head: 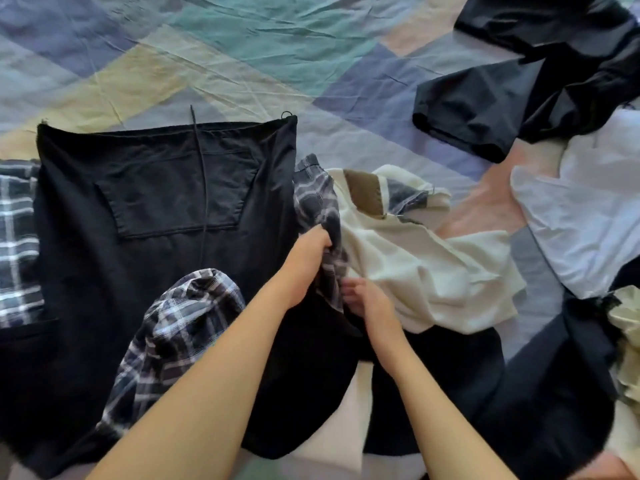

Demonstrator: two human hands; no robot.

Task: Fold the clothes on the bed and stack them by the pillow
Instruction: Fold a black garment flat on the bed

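Note:
Black shorts (145, 209) with a back pocket and a loose drawstring lie spread flat on the bed. A dark plaid shirt (173, 327) is bunched on top of them and runs up along their right edge. My left hand (308, 261) grips a strip of that plaid cloth near the shorts' right side. Just below it, my right hand (370, 299) pinches the same plaid fabric with curled fingers. A cream garment (426, 265) with a brown patch lies crumpled directly right of both hands.
A black garment (519, 81) lies at the upper right and a white one (588, 209) at the right edge. More black cloth (540, 386) is heaped at the lower right. The patchwork bedsheet (207, 46) stretches across the far side. More plaid (17, 237) shows at the left edge.

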